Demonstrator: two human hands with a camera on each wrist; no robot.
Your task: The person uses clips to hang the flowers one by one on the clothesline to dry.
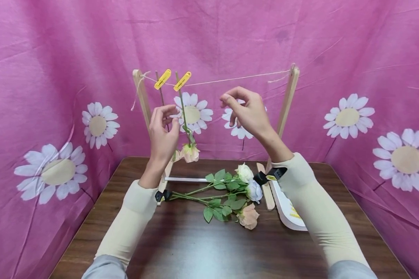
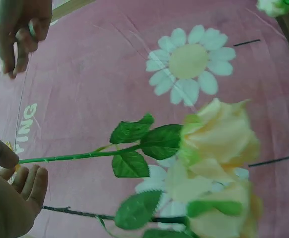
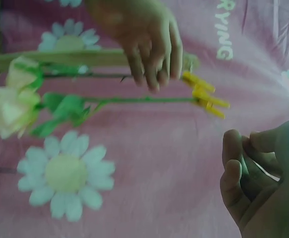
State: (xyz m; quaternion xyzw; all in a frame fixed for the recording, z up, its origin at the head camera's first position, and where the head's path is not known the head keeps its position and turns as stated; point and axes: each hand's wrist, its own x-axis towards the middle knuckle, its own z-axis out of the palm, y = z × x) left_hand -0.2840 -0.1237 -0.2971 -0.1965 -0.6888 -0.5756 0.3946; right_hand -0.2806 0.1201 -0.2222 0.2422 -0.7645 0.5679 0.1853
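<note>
Two peach roses hang head-down from a string (image 1: pixel 230 80), their stems clipped by yellow clothespins (image 1: pixel 182 81). The nearer rose (image 1: pixel 190 153) shows whole; the other rose (image 3: pixel 24 72) is partly behind my left hand in the head view. My left hand (image 1: pixel 163 130) is raised beside the hanging stems, fingers loosely bent and holding nothing. Right of the roses, below the string, my right hand (image 1: pixel 249 112) hovers with fingers bent and thumb near the index finger, nothing between them. The right wrist view shows this hand (image 3: pixel 256 173) apart from the clothespins (image 3: pixel 204 94).
Wooden posts (image 1: pixel 289 100) hold the string's ends, with a white rod (image 1: pixel 185 179) low between them. On the table lie a white rose (image 1: pixel 245 173), a pale blue rose (image 1: pixel 254 191) and a peach rose (image 1: pixel 248 217). A white tray (image 1: pixel 286 217) with yellow pieces sits under my right forearm.
</note>
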